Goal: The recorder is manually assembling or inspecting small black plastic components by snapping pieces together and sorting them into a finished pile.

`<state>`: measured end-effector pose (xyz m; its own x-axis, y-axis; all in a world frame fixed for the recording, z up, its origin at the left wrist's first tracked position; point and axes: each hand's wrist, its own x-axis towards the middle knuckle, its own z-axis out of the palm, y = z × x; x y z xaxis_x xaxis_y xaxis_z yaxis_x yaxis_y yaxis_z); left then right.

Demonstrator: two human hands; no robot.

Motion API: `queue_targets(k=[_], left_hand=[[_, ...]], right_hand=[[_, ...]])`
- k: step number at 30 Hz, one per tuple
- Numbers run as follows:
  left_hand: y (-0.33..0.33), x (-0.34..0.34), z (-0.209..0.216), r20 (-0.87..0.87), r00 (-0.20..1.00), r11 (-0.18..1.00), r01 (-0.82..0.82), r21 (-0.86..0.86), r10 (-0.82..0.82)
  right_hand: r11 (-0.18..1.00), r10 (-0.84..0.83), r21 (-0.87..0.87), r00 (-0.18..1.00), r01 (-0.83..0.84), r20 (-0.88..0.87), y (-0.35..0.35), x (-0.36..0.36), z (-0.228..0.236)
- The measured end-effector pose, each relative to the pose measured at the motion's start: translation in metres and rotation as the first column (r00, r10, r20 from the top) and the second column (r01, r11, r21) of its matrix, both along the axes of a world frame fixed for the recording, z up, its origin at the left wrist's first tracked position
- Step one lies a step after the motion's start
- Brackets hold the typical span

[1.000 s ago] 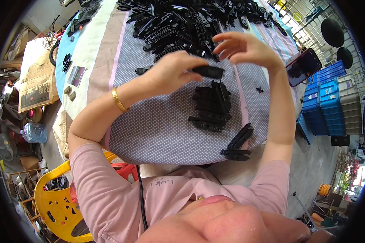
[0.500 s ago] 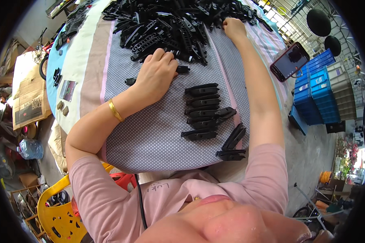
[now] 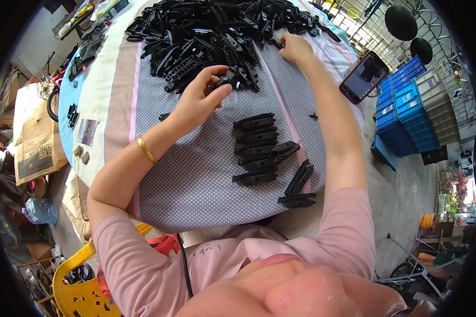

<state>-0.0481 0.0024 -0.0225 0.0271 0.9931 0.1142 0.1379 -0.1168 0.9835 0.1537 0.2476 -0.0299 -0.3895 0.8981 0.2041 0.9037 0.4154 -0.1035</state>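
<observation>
My left hand (image 3: pixel 198 100), with a gold bracelet at the wrist, grips a short black plastic part (image 3: pixel 228 78) between thumb and fingers, just above the cloth. Beyond it spreads a large heap of black plastic parts (image 3: pixel 195 50), many long and slotted. My right hand (image 3: pixel 297 48) reaches to the heap's right edge with its fingers pinched; what they hold is hidden. Between my forearms, several black parts lie stacked in a row (image 3: pixel 255 150). Nearer me on the right are more black parts (image 3: pixel 297 199). Another black part (image 3: pixel 164 116) shows partly beside my left forearm.
A patterned cloth (image 3: pixel 190 195) covers the rounded table. A phone (image 3: pixel 365 76) is held up at the table's right side, near stacked blue crates (image 3: pixel 407 116). A small card (image 3: pixel 87 132) and stones (image 3: pixel 81 154) lie on the left. A yellow chair (image 3: pixel 82 285) stands lower left.
My left hand has turned and raised a black part off the cloth. My right hand has shifted slightly nearer and left, still at the heap's edge. The view has shifted a little.
</observation>
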Motion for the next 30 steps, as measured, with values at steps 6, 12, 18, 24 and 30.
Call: queue_targets(k=[6,12,18,24,30], left_hand=[[-0.003,0.0,0.004,0.27,0.963,0.966,0.09,-0.244,-0.021],[-0.005,0.004,0.003,0.36,0.931,0.964,0.143,-0.222,-0.055],[-0.002,0.001,-0.002,0.497,0.867,0.963,0.156,-0.22,-0.027],[0.001,-0.011,-0.007,0.465,0.885,0.955,0.15,-0.256,-0.014],[0.004,-0.012,-0.006,0.607,0.795,0.923,0.243,-0.297,-0.014]], right_hand=[[0.996,0.092,-0.016,0.994,-0.091,0.052,-0.064,0.007,0.015],[0.977,0.212,0.065,0.923,-0.201,-0.321,-0.076,0.011,0.011],[0.813,0.286,-0.157,0.62,-0.56,-0.731,-0.124,0.001,0.029],[0.639,0.616,0.065,0.46,-0.766,-0.639,-0.159,-0.009,0.035],[0.628,0.734,0.155,0.513,-0.763,-0.445,-0.158,-0.003,0.029]])
